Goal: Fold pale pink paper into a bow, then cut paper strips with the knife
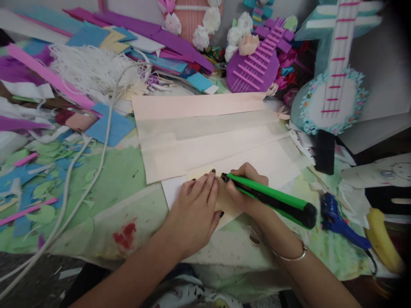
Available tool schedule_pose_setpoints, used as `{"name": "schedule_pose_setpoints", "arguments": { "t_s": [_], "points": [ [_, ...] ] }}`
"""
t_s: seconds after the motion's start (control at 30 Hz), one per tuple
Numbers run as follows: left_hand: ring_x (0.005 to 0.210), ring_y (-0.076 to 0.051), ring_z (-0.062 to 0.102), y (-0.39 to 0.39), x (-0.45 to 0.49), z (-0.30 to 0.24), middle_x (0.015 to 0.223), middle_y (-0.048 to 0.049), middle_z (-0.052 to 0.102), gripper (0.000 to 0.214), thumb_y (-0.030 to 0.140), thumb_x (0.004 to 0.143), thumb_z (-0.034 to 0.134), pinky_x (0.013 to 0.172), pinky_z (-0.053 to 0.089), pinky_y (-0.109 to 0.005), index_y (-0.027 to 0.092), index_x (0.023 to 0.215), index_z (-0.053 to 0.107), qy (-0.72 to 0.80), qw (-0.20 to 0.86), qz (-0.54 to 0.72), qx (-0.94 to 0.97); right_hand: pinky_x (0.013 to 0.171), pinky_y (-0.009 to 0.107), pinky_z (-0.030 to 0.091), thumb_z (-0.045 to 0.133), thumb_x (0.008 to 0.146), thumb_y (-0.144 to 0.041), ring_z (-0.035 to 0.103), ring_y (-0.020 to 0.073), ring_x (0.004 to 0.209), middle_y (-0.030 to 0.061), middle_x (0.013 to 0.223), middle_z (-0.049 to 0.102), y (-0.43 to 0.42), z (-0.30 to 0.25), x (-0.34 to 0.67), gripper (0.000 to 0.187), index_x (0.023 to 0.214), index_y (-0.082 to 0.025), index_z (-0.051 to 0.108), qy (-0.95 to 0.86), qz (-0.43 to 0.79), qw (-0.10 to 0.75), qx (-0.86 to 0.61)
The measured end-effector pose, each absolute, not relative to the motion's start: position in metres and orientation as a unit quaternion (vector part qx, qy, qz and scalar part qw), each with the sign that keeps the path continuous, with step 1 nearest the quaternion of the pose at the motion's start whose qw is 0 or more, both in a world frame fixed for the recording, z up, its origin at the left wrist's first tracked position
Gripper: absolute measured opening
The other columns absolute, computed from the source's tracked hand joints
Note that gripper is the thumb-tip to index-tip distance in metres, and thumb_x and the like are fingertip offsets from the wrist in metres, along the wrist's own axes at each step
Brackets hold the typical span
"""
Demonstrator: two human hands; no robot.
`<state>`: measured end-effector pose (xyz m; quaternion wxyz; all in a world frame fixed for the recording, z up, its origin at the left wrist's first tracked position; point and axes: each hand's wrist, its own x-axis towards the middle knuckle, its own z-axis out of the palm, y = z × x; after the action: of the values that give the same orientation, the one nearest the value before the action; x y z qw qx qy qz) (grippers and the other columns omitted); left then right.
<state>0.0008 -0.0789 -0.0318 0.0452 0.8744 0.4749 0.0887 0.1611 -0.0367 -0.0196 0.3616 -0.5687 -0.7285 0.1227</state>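
Observation:
My left hand lies flat with fingers stretched out, pressing on a small cream paper piece at the table's near edge. My right hand is closed round a green and black utility knife, its tip touching the paper just beside my left fingertips. Behind both hands lie several long overlapping cream and pale pink paper sheets. A thin bangle circles my right wrist.
Coloured paper scraps and a white cord cover the left of the green-stained table. A blue glue gun and a yellow object lie right. Paper guitars, purple and teal, stand behind.

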Motion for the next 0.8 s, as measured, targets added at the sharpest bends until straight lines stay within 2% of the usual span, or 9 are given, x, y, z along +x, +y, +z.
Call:
{"name": "schedule_pose_setpoints", "arguments": {
  "t_s": [0.8],
  "points": [
    [0.132, -0.03, 0.034, -0.0803, -0.0001, -0.0306, 0.15, -0.0168, 0.033, 0.058, 0.038, 0.096, 0.029, 0.099, 0.03, -0.046, 0.004, 0.143, 0.033, 0.474, 0.045, 0.088, 0.875, 0.047, 0.018, 0.042, 0.057, 0.07, -0.021, 0.056, 0.009, 0.047, -0.0033, 0.061, 0.065, -0.0394, -0.0218, 0.1605, 0.009, 0.071, -0.023, 0.048, -0.728, 0.119, 0.367, -0.567]
  ]
}}
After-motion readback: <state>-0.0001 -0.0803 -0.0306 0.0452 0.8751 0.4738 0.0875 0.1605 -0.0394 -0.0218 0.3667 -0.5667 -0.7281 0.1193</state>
